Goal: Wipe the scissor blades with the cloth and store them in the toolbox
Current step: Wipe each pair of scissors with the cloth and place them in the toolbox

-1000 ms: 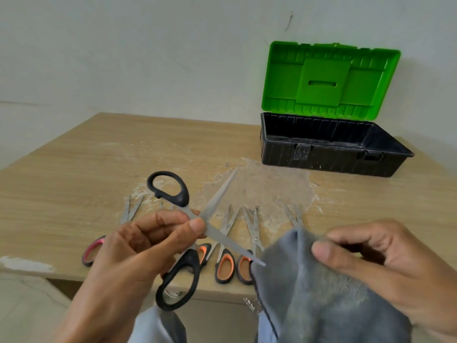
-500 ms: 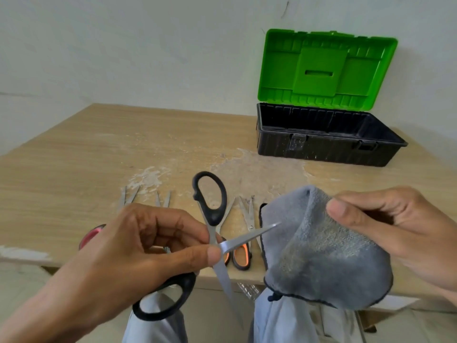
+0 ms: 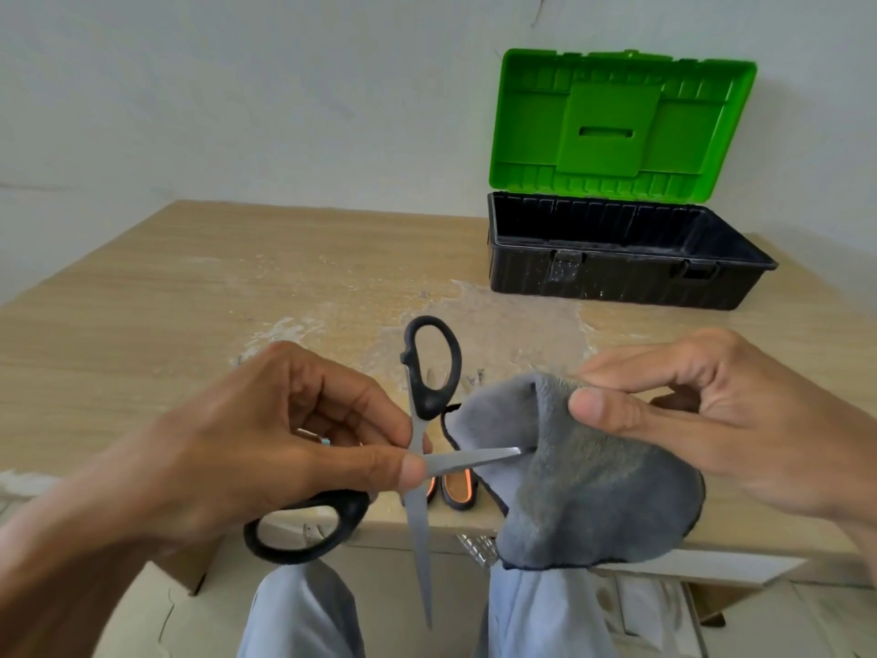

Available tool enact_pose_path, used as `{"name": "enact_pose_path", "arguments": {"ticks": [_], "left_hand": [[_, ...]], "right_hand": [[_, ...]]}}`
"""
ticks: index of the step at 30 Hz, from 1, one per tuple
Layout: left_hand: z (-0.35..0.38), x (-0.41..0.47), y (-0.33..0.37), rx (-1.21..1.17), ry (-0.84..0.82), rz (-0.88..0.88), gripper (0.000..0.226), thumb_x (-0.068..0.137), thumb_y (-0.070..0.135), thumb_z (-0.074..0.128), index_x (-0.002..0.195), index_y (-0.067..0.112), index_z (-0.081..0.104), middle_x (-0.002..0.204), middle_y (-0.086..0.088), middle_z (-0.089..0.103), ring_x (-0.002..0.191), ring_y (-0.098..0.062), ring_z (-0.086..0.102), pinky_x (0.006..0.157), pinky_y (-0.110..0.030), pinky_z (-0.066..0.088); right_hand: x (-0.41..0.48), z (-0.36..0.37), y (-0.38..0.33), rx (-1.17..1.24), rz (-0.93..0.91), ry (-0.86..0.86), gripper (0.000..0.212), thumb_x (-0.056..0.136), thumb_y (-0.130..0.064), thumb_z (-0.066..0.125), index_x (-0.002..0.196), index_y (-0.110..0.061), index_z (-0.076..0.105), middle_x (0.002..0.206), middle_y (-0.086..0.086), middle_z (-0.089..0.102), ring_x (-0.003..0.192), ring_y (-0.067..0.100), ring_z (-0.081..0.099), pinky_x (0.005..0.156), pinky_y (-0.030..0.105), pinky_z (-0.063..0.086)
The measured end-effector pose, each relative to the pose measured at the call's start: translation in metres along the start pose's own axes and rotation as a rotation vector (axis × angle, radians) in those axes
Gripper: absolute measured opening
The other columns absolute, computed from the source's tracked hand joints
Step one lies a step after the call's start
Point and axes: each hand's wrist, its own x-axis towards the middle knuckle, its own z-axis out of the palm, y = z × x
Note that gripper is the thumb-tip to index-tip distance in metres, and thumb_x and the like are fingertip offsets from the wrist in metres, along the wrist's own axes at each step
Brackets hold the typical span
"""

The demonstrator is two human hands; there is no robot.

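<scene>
Stretching beyond both hands, the wooden table (image 3: 190,301) bears the open green-lidded toolbox (image 3: 617,277), well past the right hand (image 3: 702,420), which pinches the grey cloth (image 3: 593,496). Just left of it, the left hand (image 3: 265,444) grips black-handled scissors (image 3: 429,377) at the pivot, blades spread, one tip touching the cloth.

— What stood behind it all?
— A plain pale wall (image 3: 237,111), with a thin dark mark high up.
— And the furniture?
— One light wooden table (image 3: 166,287), its top scuffed whitish in the middle. Pale tiled floor (image 3: 664,610) showed beneath, in soft even light.
</scene>
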Motion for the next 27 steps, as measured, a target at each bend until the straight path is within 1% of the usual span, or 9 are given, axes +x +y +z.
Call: {"name": "enact_pose_path", "arguments": {"ticks": [4, 8, 11, 14, 18, 21, 23, 25, 27], "left_hand": [[0.005, 0.002, 0.003, -0.008, -0.036, 0.003, 0.020, 0.062, 0.035, 0.084, 0.078, 0.022, 0.081, 0.071, -0.002, 0.077, 0.062, -0.008, 0.068, 0.060, -0.017, 0.050], [0.005, 0.004, 0.004, 0.010, -0.028, 0.013, 0.021, 0.061, 0.036, 0.084, 0.078, 0.024, 0.081, 0.072, -0.001, 0.078, 0.064, -0.008, 0.071, 0.061, -0.015, 0.051], [0.001, 0.001, 0.004, -0.004, -0.050, -0.001, 0.021, 0.059, 0.035, 0.084, 0.076, 0.023, 0.082, 0.071, -0.003, 0.077, 0.063, -0.010, 0.070, 0.061, -0.020, 0.053], [0.001, 0.001, 0.004, -0.007, -0.060, 0.006, 0.020, 0.061, 0.034, 0.084, 0.076, 0.022, 0.081, 0.070, -0.003, 0.077, 0.062, -0.010, 0.070, 0.060, -0.018, 0.052], [0.007, 0.004, 0.009, -0.005, -0.058, 0.033, 0.018, 0.063, 0.032, 0.085, 0.076, 0.020, 0.081, 0.068, -0.003, 0.076, 0.060, -0.008, 0.069, 0.054, -0.012, 0.048], [0.008, 0.005, 0.011, -0.025, -0.022, 0.028, 0.016, 0.061, 0.028, 0.085, 0.073, 0.019, 0.080, 0.066, -0.003, 0.076, 0.053, -0.004, 0.065, 0.046, -0.007, 0.042], [0.007, 0.005, 0.010, -0.046, -0.019, 0.025, 0.013, 0.062, 0.026, 0.085, 0.072, 0.018, 0.081, 0.065, -0.003, 0.076, 0.053, -0.006, 0.066, 0.048, -0.009, 0.045], [0.006, 0.006, 0.009, -0.054, -0.027, 0.027, 0.014, 0.064, 0.025, 0.084, 0.075, 0.017, 0.081, 0.069, -0.005, 0.077, 0.061, -0.015, 0.071, 0.057, -0.017, 0.051], [0.004, 0.008, 0.007, -0.077, -0.035, 0.018, 0.016, 0.065, 0.025, 0.083, 0.077, 0.015, 0.081, 0.072, -0.007, 0.077, 0.065, -0.020, 0.071, 0.062, -0.022, 0.054]], "right_hand": [[0.001, 0.007, -0.002, -0.015, 0.006, -0.079, 0.023, 0.086, -0.046, 0.066, 0.092, -0.036, 0.085, 0.089, -0.021, 0.077, 0.089, -0.002, 0.073, 0.080, 0.007, 0.049], [0.001, 0.013, -0.006, -0.057, 0.047, -0.160, 0.026, 0.089, -0.047, 0.066, 0.104, -0.036, 0.084, 0.106, -0.022, 0.079, 0.103, -0.001, 0.073, 0.096, 0.024, 0.053], [-0.001, 0.005, -0.007, -0.069, 0.035, -0.120, 0.025, 0.089, -0.046, 0.066, 0.102, -0.036, 0.085, 0.102, -0.020, 0.080, 0.100, 0.001, 0.074, 0.090, 0.020, 0.055], [-0.001, 0.001, -0.008, -0.059, 0.016, -0.107, 0.023, 0.089, -0.046, 0.066, 0.099, -0.038, 0.085, 0.097, -0.019, 0.080, 0.095, 0.002, 0.075, 0.084, 0.014, 0.053], [0.002, 0.018, -0.013, -0.087, 0.015, -0.230, 0.027, 0.093, -0.046, 0.065, 0.113, -0.038, 0.081, 0.107, -0.027, 0.078, 0.103, -0.005, 0.073, 0.092, 0.017, 0.054], [0.004, 0.023, -0.015, -0.060, 0.043, -0.235, 0.028, 0.094, -0.043, 0.065, 0.117, -0.036, 0.080, 0.111, -0.025, 0.078, 0.103, -0.006, 0.073, 0.093, 0.016, 0.055], [0.005, 0.026, -0.015, -0.069, 0.032, -0.183, 0.029, 0.094, -0.047, 0.065, 0.113, -0.032, 0.082, 0.104, -0.014, 0.082, 0.094, 0.006, 0.077, 0.085, 0.029, 0.061], [0.007, 0.029, -0.014, -0.097, 0.003, -0.130, 0.042, 0.094, -0.054, 0.064, 0.101, -0.017, 0.082, 0.085, 0.007, 0.079, 0.078, 0.030, 0.073, 0.074, 0.054, 0.057], [0.009, 0.029, -0.012, -0.082, 0.008, -0.100, 0.047, 0.093, -0.055, 0.065, 0.090, -0.010, 0.080, 0.079, 0.018, 0.072, 0.072, 0.039, 0.067, 0.068, 0.057, 0.054]]}}
